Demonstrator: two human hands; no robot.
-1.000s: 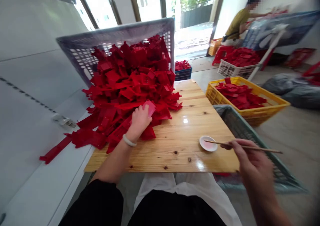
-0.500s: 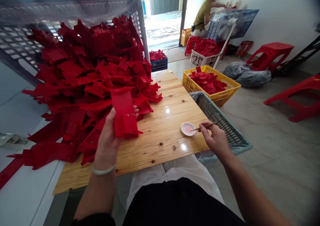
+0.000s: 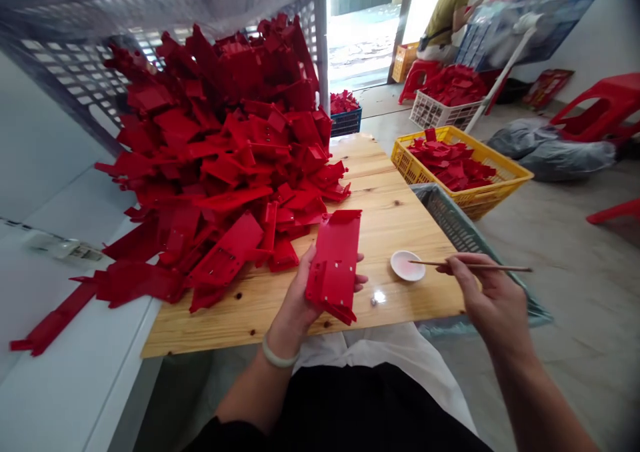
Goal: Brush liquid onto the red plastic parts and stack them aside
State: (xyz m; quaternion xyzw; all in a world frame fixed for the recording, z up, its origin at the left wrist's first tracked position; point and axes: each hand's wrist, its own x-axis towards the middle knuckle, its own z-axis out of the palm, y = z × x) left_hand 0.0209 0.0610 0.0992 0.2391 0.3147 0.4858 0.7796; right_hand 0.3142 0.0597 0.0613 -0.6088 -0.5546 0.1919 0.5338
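My left hand [image 3: 297, 295] grips a flat red plastic part [image 3: 336, 259] by its edges, holding it tilted above the front of the wooden board. Small pale spots dot the part's lower half. In my right hand [image 3: 493, 299] a thin wooden stick, perhaps a brush [image 3: 480, 266], is pinched between thumb and fingers. Its tip reaches into a small white dish [image 3: 407, 266] with pinkish liquid, which stands on the board near the right edge. To the left, a big heap of similar red parts [image 3: 240, 152] spills out of a tipped grey crate [image 3: 323, 52].
The wooden board [image 3: 373, 192] lies before my lap. Beyond its right edge stand a green-grey crate [image 3: 440, 219] and a yellow basket [image 3: 510, 169] of red parts. A white basket [image 3: 445, 113], red stools [image 3: 595, 105] and a seated person [image 3: 447, 12] are farther back.
My left hand has brought the red part rightward, away from the heap, and turned it. My right hand keeps the stick's tip at the dish. The view has shifted left and down.
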